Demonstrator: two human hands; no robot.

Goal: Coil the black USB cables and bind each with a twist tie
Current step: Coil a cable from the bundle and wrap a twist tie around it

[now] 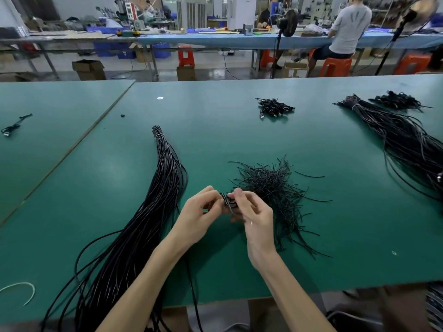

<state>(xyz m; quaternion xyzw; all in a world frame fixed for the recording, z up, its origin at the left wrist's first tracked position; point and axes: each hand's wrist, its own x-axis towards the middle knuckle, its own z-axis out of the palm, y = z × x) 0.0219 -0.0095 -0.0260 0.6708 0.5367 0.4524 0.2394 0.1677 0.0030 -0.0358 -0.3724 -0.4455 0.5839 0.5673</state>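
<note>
Just above the green table (215, 130), my left hand (199, 216) and my right hand (254, 214) meet around a small coiled black USB cable (229, 202). The left hand's fingers curl round the coil. The right hand's thumb and forefinger pinch a thin black twist tie at the coil's top. A loose heap of black twist ties (275, 190) lies right behind the hands. Left of them a long bundle of uncoiled black cables (153, 212) runs from the table's middle down over the near edge.
A small pile of bound coils (275, 108) lies at the far middle. A second big cable bundle (398, 142) and another small pile (395, 100) sit at the right. A white tie (21, 291) lies near left. A person sits at a far bench.
</note>
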